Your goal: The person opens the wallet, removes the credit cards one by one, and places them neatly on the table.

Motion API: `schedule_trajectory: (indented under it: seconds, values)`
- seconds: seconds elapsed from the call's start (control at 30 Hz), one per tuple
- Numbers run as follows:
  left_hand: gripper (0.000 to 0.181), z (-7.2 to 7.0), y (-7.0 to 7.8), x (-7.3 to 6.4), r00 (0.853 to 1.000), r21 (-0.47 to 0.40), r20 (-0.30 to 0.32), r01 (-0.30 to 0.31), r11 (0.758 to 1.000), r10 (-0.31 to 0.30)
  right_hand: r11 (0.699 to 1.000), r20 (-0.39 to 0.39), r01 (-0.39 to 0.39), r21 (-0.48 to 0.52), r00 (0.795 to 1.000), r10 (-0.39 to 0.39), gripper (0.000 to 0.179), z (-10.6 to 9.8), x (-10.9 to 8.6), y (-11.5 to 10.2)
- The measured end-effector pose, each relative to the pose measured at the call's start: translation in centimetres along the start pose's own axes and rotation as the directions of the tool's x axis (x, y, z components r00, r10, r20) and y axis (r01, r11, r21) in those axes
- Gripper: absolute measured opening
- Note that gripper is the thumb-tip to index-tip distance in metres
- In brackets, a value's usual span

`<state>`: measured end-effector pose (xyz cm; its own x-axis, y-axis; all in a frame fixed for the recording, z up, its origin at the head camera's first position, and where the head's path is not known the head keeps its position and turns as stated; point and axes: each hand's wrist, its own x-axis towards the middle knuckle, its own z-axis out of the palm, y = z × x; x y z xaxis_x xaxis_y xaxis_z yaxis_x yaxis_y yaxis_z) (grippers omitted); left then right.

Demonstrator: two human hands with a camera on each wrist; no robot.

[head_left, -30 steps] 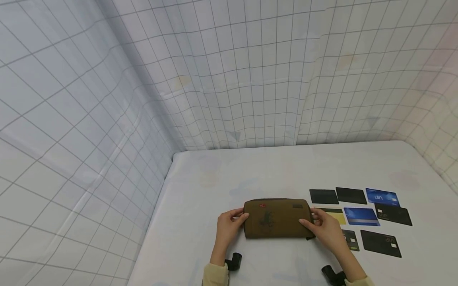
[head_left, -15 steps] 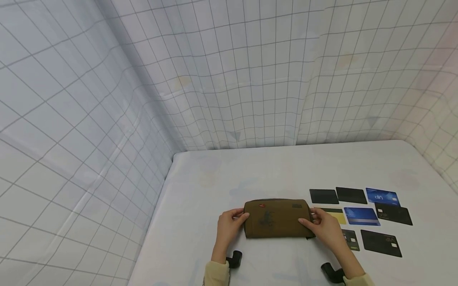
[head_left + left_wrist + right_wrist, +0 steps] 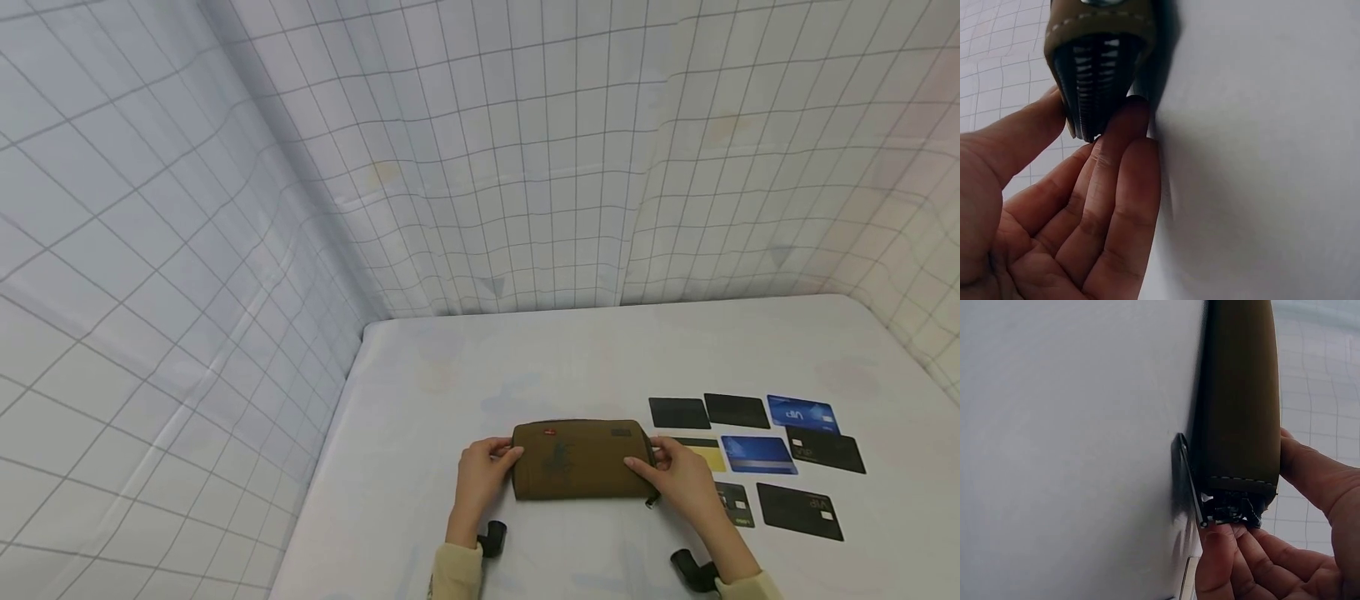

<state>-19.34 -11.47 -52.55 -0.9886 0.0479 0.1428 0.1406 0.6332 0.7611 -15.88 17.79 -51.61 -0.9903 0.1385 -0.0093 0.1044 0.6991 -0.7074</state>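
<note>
A long olive-brown zip-around wallet (image 3: 581,462) lies at the front middle of the table, its face bearing a dark printed figure and a small red tag. My left hand (image 3: 480,477) holds its left end, thumb on the face and fingers curled at the edge. At the opposite end, my right hand (image 3: 686,482) pinches the wallet the same way. Zipper teeth (image 3: 1094,75) run along the left end in the left wrist view. A slim dark zipper pull (image 3: 1192,481) hangs by the right end, close to the right fingertips. The wallet's underside is hidden.
Right of the wallet lie several cards, among them a blue card (image 3: 759,455), a black card (image 3: 799,510) and a partly covered yellow card (image 3: 708,452). They spread over the right part of the white table (image 3: 465,367). Grid-patterned curtains (image 3: 495,192) enclose the table.
Both hands keep their hold on the wallet, which stays in place. The zipper pull at its lower right corner now shows a little more, and the wrists have shifted slightly.
</note>
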Motion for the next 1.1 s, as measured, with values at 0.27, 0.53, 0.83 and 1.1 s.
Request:
schedule_trajectory:
  seconds: [0.27,0.53,0.83,1.1]
  values:
    - [0.029,-0.2,0.3,0.2,1.000,0.025,0.000,0.003,1.000,-0.003,1.000,0.006,0.009,-0.018,1.000,-0.009,0.062,-0.1,0.1,-0.4]
    - [0.029,-0.1,0.4,0.1,1.000,0.035,-0.006,0.013,0.999,-0.013,0.999,0.012,0.015,-0.044,1.000,-0.014,0.062,-0.3,0.1,-0.6]
    - [0.036,-0.2,0.9,0.3,0.999,0.119,-0.032,-0.015,0.993,0.019,0.998,0.021,0.021,-0.066,1.000,-0.019,0.064,-0.3,0.2,-0.6]
    - [0.045,-1.4,2.1,1.0,0.993,0.163,-0.054,-0.092,0.982,0.102,0.989,0.018,0.100,-0.110,0.995,-0.098,0.063,-0.9,0.6,-0.6]
